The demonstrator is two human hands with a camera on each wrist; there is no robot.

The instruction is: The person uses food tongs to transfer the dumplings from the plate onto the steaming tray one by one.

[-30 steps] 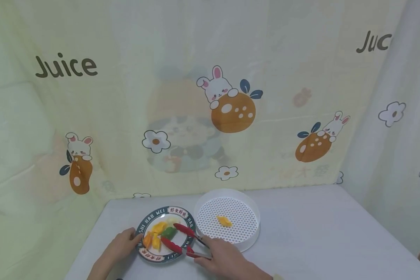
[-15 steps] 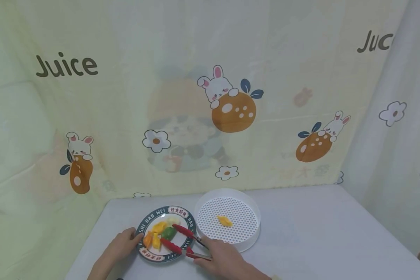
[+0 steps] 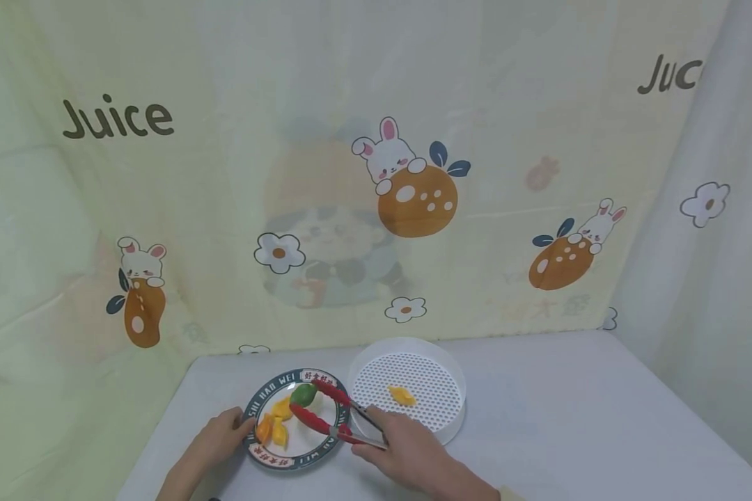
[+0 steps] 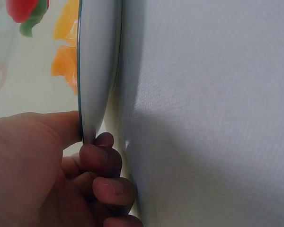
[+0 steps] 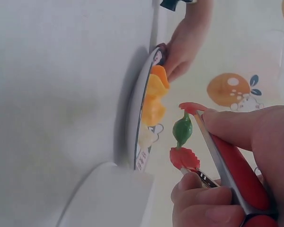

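Currently, a glossy green dumpling-shaped piece (image 3: 303, 395) is pinched between the red tips of metal tongs (image 3: 313, 419), clear of the round white plate with a dark lettered rim (image 3: 301, 460). Right hand (image 3: 410, 449) grips the tongs; left hand (image 3: 224, 429) pinches the plate edge, thumb above, fingers beneath. Yellow pieces (image 3: 280, 433) and an orange piece (image 3: 264, 428) lie on the plate. Just beside it, a white round tray with a perforated floor (image 3: 407, 365) holds one yellow piece (image 3: 402, 396).

Judgement on technique: squeeze should be light and even, since the piece sits by its narrow ends and could twist out; tips kept level; plate steadied throughout.

Writing: plate rim appears to read "SHI HAO WEI", with Chinese characters in pale panels, too small to transcribe surely. Backdrop cloth (image 3: 507, 90) reads "Juice", and "Juc" at right. No brand legible on the tongs.
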